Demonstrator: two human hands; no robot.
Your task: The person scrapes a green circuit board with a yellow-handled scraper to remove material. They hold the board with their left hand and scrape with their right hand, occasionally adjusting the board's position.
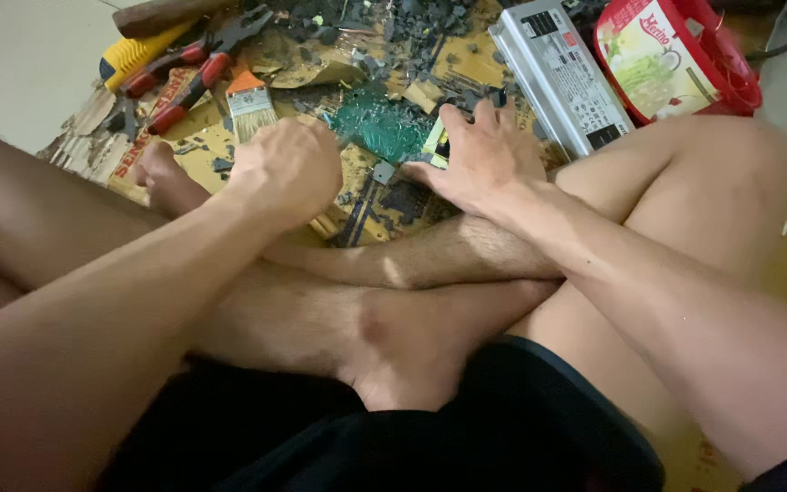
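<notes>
The person is sitting cross-legged on the floor, and both arms are reaching forward over the shins to a sheet of cardboard (pixel 195 146) littered with dark broken bits. The right hand (pixel 483 157) is lying palm down with its fingers (pixel 453 118) spread and pressing on a small yellow-green and black part (pixel 436 146), which is resting at the near right corner of a green circuit board (pixel 380 123). Only a narrow strip of the part is showing past the fingers, its long axis running away from the person and tilting slightly right; which end is which cannot be told. The green circuit board is lying flat, just left of those fingers. The left hand (pixel 289 169) is curled into a loose fist, knuckles up, wrist straight, hovering over the cardboard near the board's left edge; whether it is gripping anything cannot be told. Beyond it an orange-handled paintbrush (pixel 250 102) is lying bristles toward the person, with red-handled pliers (pixel 195 77) further left. A long grey metal box (pixel 559 73) is lying diagonally to the right, beside a red basket (pixel 694 55).
</notes>
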